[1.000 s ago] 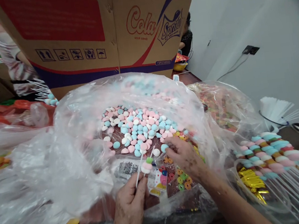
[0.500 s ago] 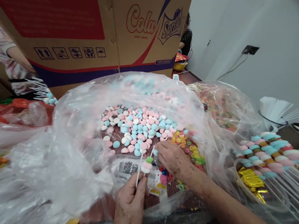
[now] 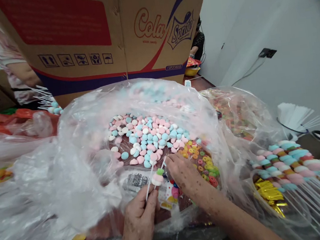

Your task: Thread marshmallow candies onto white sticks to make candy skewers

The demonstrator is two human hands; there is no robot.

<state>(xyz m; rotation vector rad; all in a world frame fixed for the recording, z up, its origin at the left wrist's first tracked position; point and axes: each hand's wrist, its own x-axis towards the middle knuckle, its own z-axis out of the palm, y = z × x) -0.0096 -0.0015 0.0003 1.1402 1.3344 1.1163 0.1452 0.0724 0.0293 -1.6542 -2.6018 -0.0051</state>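
Note:
My left hand (image 3: 139,223) is closed round two thin white sticks (image 3: 149,185) at the bottom centre; one carries a pink-and-white candy with a green ring (image 3: 157,178) on it. My right hand (image 3: 184,173) sits just right of the stick tips, its fingers pinched near the upper tip; what they pinch is too small to make out. Both hands hover over a clear plastic bag (image 3: 87,144) holding a heap of pink, blue and white round candies (image 3: 146,137). Coloured ring candies (image 3: 203,163) lie to the right of my right hand.
A big Cola/Sprite cardboard box (image 3: 103,37) stands behind the bag. At right lie finished candy skewers (image 3: 287,162), gold wrappers (image 3: 266,192) and a bundle of white sticks (image 3: 296,118). Another plastic bag (image 3: 235,114) sits behind them. A person in a patterned sleeve (image 3: 9,56) stands at far left.
My right hand has moved left from the edge of the candy heap to the tips of the sticks. My left hand has kept still with the sticks.

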